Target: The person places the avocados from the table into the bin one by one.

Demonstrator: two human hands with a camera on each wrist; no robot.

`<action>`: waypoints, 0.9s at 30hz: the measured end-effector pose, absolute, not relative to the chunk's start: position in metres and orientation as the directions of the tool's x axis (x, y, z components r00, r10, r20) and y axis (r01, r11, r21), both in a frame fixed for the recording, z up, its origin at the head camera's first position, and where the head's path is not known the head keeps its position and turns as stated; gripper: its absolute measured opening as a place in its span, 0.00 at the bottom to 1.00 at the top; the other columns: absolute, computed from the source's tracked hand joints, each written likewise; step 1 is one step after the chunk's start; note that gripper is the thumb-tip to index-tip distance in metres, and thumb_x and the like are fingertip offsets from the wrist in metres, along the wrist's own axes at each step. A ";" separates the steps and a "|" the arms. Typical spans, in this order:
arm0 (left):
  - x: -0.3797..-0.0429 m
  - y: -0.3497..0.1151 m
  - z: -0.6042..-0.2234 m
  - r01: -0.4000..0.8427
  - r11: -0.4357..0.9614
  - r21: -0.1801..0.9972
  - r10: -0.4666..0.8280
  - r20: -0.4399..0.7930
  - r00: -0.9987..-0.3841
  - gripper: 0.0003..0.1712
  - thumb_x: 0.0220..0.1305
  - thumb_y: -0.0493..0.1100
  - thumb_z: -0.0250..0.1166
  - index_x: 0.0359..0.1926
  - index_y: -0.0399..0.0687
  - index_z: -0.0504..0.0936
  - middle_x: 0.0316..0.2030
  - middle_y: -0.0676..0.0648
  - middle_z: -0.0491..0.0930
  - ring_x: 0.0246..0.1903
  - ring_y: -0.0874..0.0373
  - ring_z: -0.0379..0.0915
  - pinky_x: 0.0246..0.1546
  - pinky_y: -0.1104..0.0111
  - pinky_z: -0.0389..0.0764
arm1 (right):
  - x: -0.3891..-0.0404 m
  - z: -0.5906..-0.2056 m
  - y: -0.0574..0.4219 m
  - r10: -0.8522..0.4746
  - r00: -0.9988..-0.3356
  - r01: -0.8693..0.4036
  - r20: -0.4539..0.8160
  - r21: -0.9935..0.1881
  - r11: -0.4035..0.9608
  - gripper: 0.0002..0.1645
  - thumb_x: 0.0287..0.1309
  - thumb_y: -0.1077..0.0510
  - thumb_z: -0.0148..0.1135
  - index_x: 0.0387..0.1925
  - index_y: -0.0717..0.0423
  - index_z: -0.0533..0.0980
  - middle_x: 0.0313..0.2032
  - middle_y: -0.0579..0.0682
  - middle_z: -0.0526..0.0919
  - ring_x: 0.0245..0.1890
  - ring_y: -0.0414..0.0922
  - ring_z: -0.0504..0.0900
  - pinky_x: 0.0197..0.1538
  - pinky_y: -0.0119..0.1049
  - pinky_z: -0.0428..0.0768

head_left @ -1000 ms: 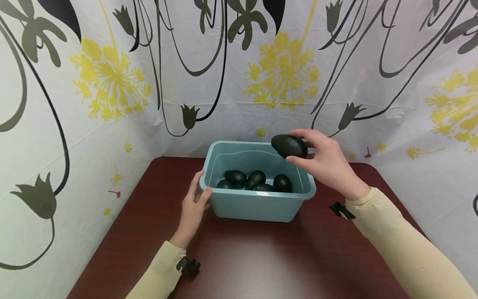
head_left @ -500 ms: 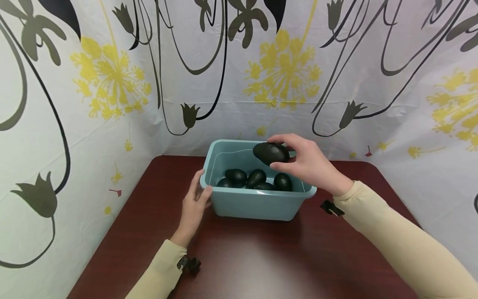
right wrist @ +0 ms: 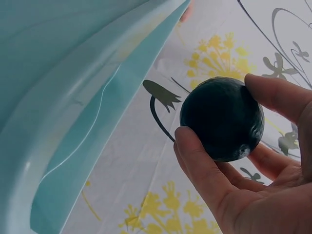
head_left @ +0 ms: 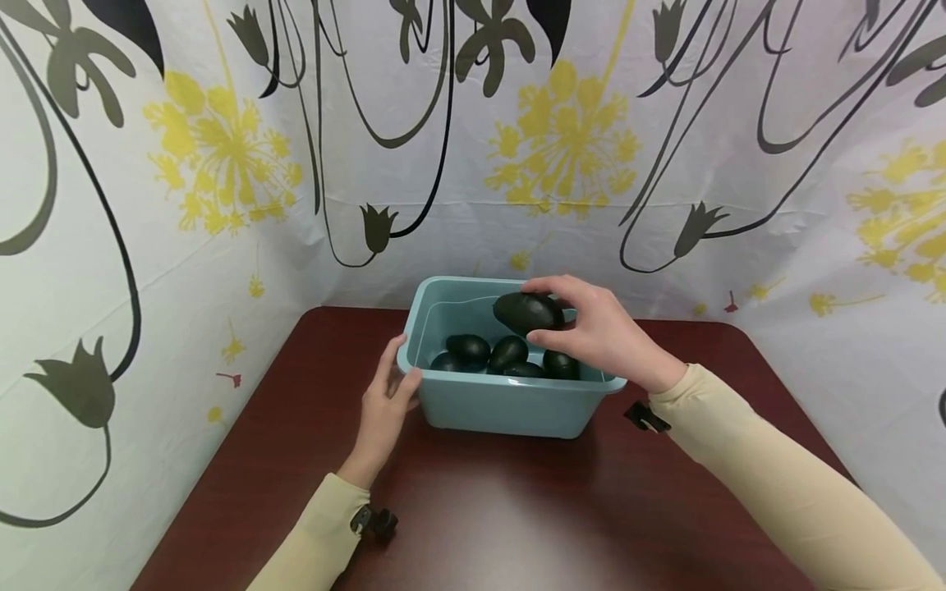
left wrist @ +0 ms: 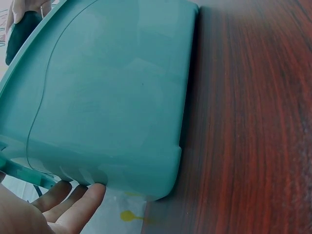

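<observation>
A light blue plastic bin (head_left: 510, 408) stands on the table with several dark green avocados (head_left: 467, 350) lying inside it. My right hand (head_left: 602, 332) holds one more avocado (head_left: 525, 313) between thumb and fingers, above the bin's right half. In the right wrist view that avocado (right wrist: 222, 119) shows end-on, with the fingertips spread around it. My left hand (head_left: 383, 414) touches the bin's left front corner, its fingers (left wrist: 83, 207) fairly straight against the outer wall just under the rim. The front wall hides the lower parts of the avocados inside.
The dark red-brown wooden table (head_left: 473, 509) reaches around the bin. Behind it and at both sides hangs a white fabric (head_left: 443, 189) with grey and yellow flower prints. Dark devices (head_left: 375, 523) sit at both wrists.
My right hand has carried its avocado leftward and down, from above the bin's right back rim to over the avocados inside. My left hand has kept its place at the corner.
</observation>
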State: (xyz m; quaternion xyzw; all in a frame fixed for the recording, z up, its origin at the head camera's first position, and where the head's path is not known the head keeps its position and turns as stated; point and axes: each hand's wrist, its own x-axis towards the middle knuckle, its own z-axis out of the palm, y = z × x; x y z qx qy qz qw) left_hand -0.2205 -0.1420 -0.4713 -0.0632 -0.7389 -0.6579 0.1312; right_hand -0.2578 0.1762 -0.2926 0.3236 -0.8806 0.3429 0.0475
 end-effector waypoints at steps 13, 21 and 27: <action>-0.220 -0.140 -0.469 0.271 0.136 0.953 -0.082 0.284 -0.955 0.35 0.71 0.60 0.62 0.74 0.83 0.59 0.68 0.51 0.68 0.61 0.52 0.73 0.48 0.46 0.81 | -0.257 -0.295 0.185 -0.504 -0.819 -0.556 0.275 -0.599 0.576 0.29 0.64 0.46 0.68 0.65 0.31 0.72 0.64 0.36 0.71 0.61 0.42 0.74 0.57 0.45 0.80; -0.220 -0.143 -0.467 0.261 0.121 0.958 -0.070 0.270 -0.960 0.35 0.71 0.60 0.61 0.74 0.82 0.58 0.69 0.52 0.67 0.62 0.52 0.71 0.50 0.45 0.80 | -0.250 -0.292 0.193 -0.461 -0.827 -0.559 0.323 -0.571 0.602 0.28 0.64 0.44 0.67 0.64 0.29 0.72 0.61 0.35 0.72 0.60 0.42 0.75 0.57 0.48 0.79; -0.217 -0.152 -0.462 0.218 0.112 0.970 -0.029 0.222 -0.975 0.36 0.72 0.57 0.61 0.76 0.78 0.56 0.70 0.48 0.65 0.64 0.49 0.70 0.52 0.44 0.78 | -0.246 -0.292 0.204 -0.422 -0.799 -0.597 0.429 -0.471 0.650 0.27 0.65 0.45 0.67 0.64 0.32 0.73 0.58 0.37 0.74 0.54 0.42 0.77 0.56 0.48 0.79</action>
